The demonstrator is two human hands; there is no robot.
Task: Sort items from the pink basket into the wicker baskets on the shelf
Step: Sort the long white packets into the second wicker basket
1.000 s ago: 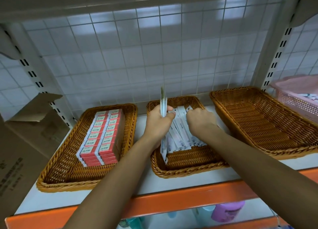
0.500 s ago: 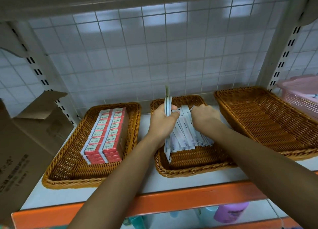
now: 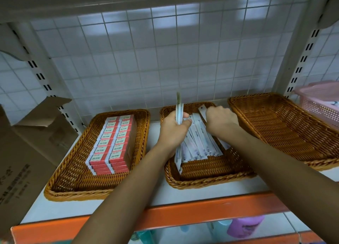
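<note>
Since the earlier frame the right hand (image 3: 220,121) has shifted slightly toward the back of the shelf, and one packet (image 3: 202,110) now shows its far end raised under its curled fingers (image 3: 213,112). They seem to pinch it, though the knuckles hide the contact itself. The left hand (image 3: 172,132) has barely moved: its fingers (image 3: 185,115) and thumb are closed round a thin bundle of long white packets (image 3: 178,108) held on edge, its lower end down inside the middle wicker basket (image 3: 207,184).

Beside that bundle, more packets (image 3: 200,144) lie fanned flat across the basket floor. To the left, another wicker basket (image 3: 73,194) holds stacked red-and-white boxes (image 3: 111,143); to the right, a third wicker basket (image 3: 286,133) shows only weave. The pink basket (image 3: 321,104) sits at the far right edge of the shelf (image 3: 183,196), with something still in it.

Judging by this, the step in hand is tidying the packets into their basket. Next, the raised packet probably needs laying parallel with the rest and the upright bundle lowering flat, without scattering the fan.
</note>
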